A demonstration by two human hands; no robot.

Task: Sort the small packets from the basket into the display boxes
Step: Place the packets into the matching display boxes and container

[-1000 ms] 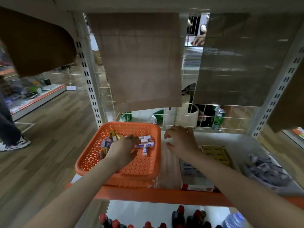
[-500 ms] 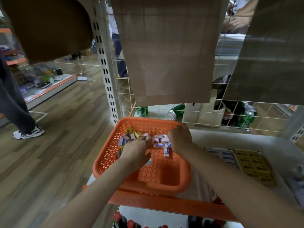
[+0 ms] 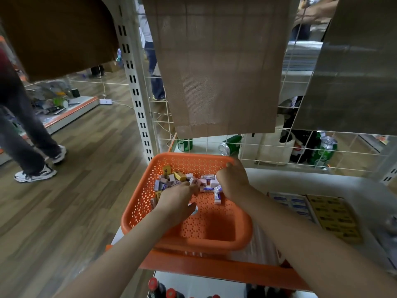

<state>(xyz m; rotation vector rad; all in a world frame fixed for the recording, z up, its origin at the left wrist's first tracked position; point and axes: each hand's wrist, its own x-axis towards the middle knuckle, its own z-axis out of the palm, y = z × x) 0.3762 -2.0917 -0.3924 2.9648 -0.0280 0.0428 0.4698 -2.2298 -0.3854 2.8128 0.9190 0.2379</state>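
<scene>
1. Packets (image 3: 169, 179) and their orange basket (image 3: 139, 203) both sit on a white shelf (image 3: 300, 179), easily the biggest thing here. The basket is at the shelf's left end.
2. Next is a brown mesh panel (image 3: 214, 61). It hangs above and behind the basket, and its bottom hem ends just above the basket's far rim.
3. Left of the basket, out on the wood floor, a person (image 3: 25, 130) in dark trousers and white sneakers stands well apart from it.
4. The basket itself is perforated plastic. Its near half is bare and all the stock is bunched toward the far end.
5. Right of the basket, two display boxes lie flat on the shelf: a blue-and-white display box (image 3: 294, 204) nearer the basket and a yellow display box (image 3: 335, 218) just past it.
6. Both hands are inside the basket.
   - The left hand (image 3: 177, 197) is palm down with its fingertips in the pile. I honestly can't tell if it's pinching anything.
   - The right hand (image 3: 233, 181) is at the far right corner with its fingers curled under. What's in it, if anything, is hidden.
7. Behind the basket, past the wire grid, are some green cans (image 3: 324, 151).
8. The packets are tiny: mostly pale pink and white, with a couple of yellow ones. One white packet lies loose beside the right wrist.
</scene>
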